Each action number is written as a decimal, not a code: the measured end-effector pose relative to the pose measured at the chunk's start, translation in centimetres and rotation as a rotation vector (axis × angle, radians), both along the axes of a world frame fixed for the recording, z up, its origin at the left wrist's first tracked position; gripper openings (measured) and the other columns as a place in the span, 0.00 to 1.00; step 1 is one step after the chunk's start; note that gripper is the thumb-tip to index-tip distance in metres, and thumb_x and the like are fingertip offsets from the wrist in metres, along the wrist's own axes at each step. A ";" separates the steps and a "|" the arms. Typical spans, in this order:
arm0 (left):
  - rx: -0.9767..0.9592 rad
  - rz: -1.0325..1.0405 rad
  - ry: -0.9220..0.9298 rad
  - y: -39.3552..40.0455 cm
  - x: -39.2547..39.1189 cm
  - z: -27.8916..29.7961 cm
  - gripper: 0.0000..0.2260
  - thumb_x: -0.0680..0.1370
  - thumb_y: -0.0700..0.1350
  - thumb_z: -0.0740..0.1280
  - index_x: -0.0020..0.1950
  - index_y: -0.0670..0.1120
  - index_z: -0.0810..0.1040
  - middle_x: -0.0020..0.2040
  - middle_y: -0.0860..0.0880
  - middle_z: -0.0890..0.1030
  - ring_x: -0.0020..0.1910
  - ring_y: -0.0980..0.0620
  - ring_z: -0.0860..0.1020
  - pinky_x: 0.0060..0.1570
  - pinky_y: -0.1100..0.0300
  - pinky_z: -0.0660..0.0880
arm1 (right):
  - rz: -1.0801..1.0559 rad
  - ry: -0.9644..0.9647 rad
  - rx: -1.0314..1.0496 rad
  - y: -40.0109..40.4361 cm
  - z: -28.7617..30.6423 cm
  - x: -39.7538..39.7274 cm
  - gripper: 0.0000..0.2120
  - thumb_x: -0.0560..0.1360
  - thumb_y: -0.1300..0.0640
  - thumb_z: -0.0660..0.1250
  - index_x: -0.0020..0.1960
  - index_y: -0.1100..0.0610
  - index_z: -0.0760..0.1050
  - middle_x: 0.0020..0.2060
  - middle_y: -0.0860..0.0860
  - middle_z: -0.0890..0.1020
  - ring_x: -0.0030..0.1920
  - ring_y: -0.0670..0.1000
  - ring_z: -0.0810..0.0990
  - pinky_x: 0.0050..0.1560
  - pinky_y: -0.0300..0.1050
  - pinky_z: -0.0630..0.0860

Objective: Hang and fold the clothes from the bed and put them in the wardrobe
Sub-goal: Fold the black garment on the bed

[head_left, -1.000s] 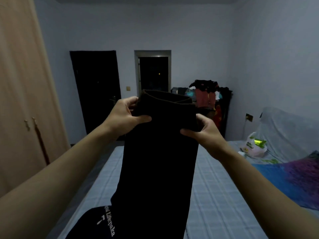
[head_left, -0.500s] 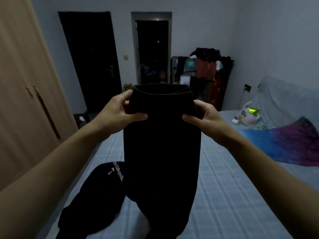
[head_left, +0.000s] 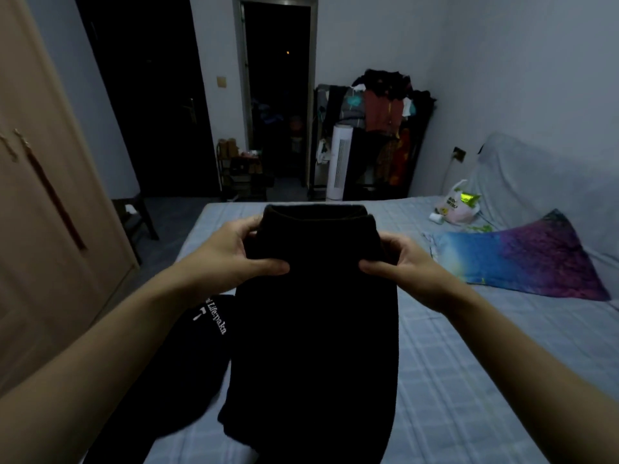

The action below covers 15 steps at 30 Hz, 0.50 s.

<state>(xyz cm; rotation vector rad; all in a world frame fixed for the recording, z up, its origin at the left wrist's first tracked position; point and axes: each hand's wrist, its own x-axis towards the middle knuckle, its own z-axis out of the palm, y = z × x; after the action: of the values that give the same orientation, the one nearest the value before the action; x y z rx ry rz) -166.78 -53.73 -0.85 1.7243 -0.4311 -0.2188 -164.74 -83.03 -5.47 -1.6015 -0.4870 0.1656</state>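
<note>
1. White lettering on the second black garment (head_left: 187, 356), at the bed's left edge, is only partly readable: "Life:paka".
2. Bare checked bed (head_left: 452, 380) lies right of the black garment (head_left: 315, 329), up to the multicoloured pillow (head_left: 522, 259) and plastic bag (head_left: 457, 204) near the far right corner.
3. Left hand (head_left: 231, 259) and right hand (head_left: 405, 266) each grip the garment's top edge, now held lower over the bed than before.
4. The wardrobe (head_left: 43, 195) stands left.
</note>
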 end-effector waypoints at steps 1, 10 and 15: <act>0.011 0.002 0.032 -0.4 1.2 -0.6 0.26 0.65 0.37 0.74 0.62 0.50 0.76 0.57 0.48 0.83 0.57 0.52 0.82 0.58 0.60 0.78 | -0.007 0.033 -0.004 -0.3 -0.6 1.1 0.20 0.71 0.64 0.71 0.63 0.60 0.76 0.56 0.54 0.84 0.57 0.52 0.82 0.54 0.40 0.77; 0.289 0.259 0.023 -5.4 21.3 -1.8 0.19 0.72 0.35 0.75 0.61 0.44 0.77 0.56 0.45 0.83 0.57 0.46 0.81 0.59 0.51 0.78 | -0.302 0.100 -0.055 -2.0 -1.4 20.0 0.12 0.72 0.67 0.73 0.54 0.60 0.79 0.48 0.55 0.84 0.53 0.58 0.82 0.48 0.41 0.80; 0.230 0.360 -0.552 -7.0 27.7 12.4 0.18 0.70 0.35 0.77 0.56 0.46 0.78 0.51 0.50 0.82 0.54 0.52 0.81 0.59 0.59 0.76 | -0.329 -0.271 0.170 -3.4 12.5 27.6 0.13 0.72 0.70 0.71 0.53 0.60 0.76 0.46 0.53 0.82 0.45 0.49 0.83 0.49 0.43 0.80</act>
<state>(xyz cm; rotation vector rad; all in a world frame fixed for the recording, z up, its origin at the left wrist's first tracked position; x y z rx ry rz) -139.11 -60.69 11.53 2.0489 -0.4961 0.4972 -137.15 -86.38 7.04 -1.5189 -0.4253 -0.3370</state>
